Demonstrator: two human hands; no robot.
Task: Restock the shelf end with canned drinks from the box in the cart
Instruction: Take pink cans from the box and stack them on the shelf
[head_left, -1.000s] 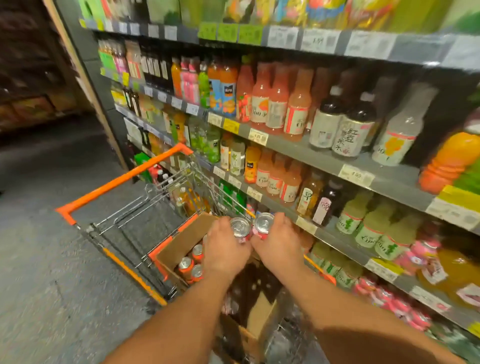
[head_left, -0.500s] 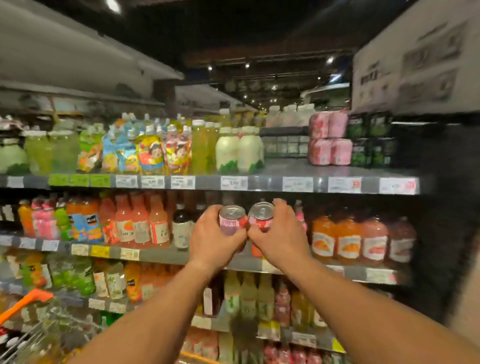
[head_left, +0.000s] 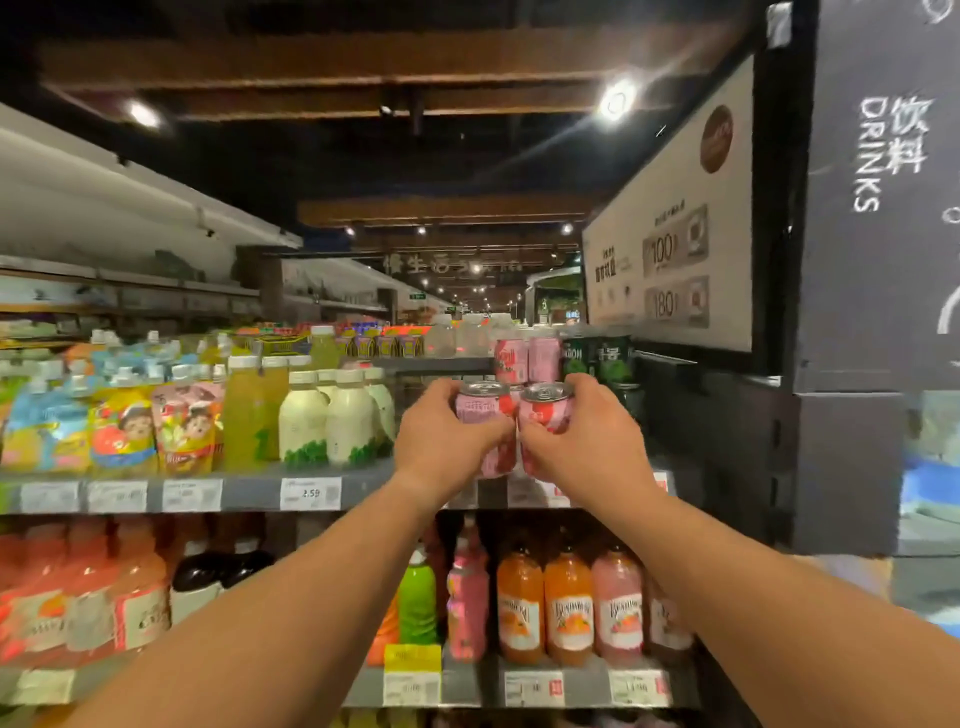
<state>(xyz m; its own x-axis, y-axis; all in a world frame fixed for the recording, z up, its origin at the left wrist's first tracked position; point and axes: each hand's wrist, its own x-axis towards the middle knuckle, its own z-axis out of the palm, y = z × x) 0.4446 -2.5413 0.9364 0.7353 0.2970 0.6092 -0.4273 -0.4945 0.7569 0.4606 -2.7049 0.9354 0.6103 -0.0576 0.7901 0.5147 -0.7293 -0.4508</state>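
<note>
Now both hands are raised in front of the upper shelf (head_left: 249, 493), and each one is holding a pink can. The left hand (head_left: 441, 447) is gripping the left can (head_left: 480, 410) with fingers curled round its side, and the right hand (head_left: 587, 441) is gripping the right can (head_left: 545, 410) in the same way. Both cans are standing upright with their silver tops showing, and they are side by side, touching or almost touching. The two hands are close together, knuckles nearly meeting between the cans.

Just behind the held cans, more pink cans (head_left: 527, 358) are standing in a stack at the right end of the shelf, and dark green cans (head_left: 597, 358) are standing just beside them on the right. To the left on the same shelf, white bottles with green print (head_left: 327, 415) and colourful pouch drinks (head_left: 124, 426) are standing in rows. On the shelf below, orange and pink juice bottles (head_left: 569, 608) are lined up. A dark board with the word DRINKS (head_left: 870, 156) is hanging at the upper right.
</note>
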